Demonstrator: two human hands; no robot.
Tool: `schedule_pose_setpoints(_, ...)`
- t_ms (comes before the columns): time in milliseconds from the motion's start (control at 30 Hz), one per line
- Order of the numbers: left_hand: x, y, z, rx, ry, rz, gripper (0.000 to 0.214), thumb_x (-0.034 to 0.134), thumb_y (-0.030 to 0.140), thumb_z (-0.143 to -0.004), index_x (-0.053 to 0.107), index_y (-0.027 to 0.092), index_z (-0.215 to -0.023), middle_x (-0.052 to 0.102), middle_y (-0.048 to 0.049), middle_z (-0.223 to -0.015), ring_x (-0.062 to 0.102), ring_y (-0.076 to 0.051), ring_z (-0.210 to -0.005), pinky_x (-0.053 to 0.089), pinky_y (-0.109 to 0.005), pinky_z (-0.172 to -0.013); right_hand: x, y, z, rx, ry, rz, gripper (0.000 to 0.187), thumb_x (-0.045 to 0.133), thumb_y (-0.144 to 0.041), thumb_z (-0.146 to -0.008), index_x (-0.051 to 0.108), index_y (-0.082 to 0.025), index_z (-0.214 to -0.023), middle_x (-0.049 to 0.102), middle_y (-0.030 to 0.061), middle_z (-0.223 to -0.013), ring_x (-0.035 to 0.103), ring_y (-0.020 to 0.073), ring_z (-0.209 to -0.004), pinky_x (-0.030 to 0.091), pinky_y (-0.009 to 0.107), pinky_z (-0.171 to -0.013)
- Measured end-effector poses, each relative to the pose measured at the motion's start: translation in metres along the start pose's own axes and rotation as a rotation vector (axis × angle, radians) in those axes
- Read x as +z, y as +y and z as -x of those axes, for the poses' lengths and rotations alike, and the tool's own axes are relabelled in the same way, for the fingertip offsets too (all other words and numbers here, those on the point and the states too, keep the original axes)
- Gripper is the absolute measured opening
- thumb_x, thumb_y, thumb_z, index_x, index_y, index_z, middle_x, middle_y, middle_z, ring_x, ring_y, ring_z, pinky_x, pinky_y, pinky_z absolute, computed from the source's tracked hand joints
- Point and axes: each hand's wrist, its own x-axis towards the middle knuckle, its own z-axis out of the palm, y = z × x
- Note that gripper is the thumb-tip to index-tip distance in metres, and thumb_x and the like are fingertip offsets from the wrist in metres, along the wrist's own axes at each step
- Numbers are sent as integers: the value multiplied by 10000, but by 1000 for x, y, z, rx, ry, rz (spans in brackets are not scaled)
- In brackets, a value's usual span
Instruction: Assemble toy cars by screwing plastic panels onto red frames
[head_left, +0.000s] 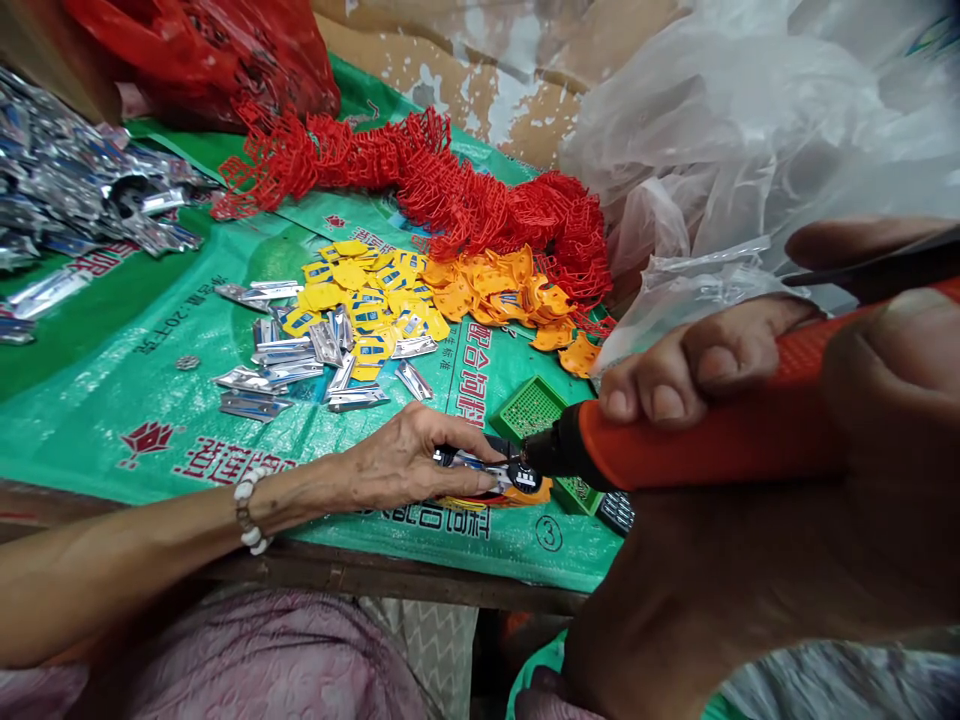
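My right hand [757,400] is wrapped round an orange electric screwdriver [697,440], very close to the camera. Its black tip [541,455] presses on a small assembly [499,478] of an orange plastic piece, a silver metal blade and a black round part near the table's front edge. My left hand [409,465] pinches that assembly and holds it flat on the green woven sheet [112,400]. A bead bracelet [247,510] circles the left wrist.
A green plastic tray [534,408] sits just behind the tool tip. Yellow tags [360,300], orange pieces [495,290] and loose metal blades [285,370] lie mid-table. Red plastic frames [450,190] pile behind, silver scrap [67,190] at left, clear bags [720,130] at right.
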Motion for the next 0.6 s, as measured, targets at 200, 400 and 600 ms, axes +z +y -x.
schedule_pose_setpoints(200, 2, 0, -1, 53, 21, -1, 212, 704, 312, -828, 817, 158, -921, 757, -24, -802, 612, -129, -694, 445, -208, -628, 8, -9, 5, -19, 61, 92, 108, 545, -162, -687, 623, -228, -718, 480, -64, -539, 454, 138, -426, 411, 334, -384)
schedule_pose_setpoints(400, 2, 2, -1, 22, 25, -4, 216, 699, 296, -832, 816, 139, -923, 752, -33, -789, 606, -123, -689, 447, -204, -629, 10, -9, 5, -21, 108, 114, 174, 538, -154, -680, 631, -217, -813, 448, -71, -555, 449, 130, -442, 407, 319, -386)
schedule_pose_setpoints(600, 0, -2, 0, -5, 20, -3, 263, 690, 327, -835, 812, 138, -971, 760, -41, -826, 623, -145, -740, 462, -216, -650, -9, -9, 10, 25, -119, -36, 50, 656, -274, -797, 632, -233, -811, 541, -54, -676, 516, 115, -560, 446, 305, -503)
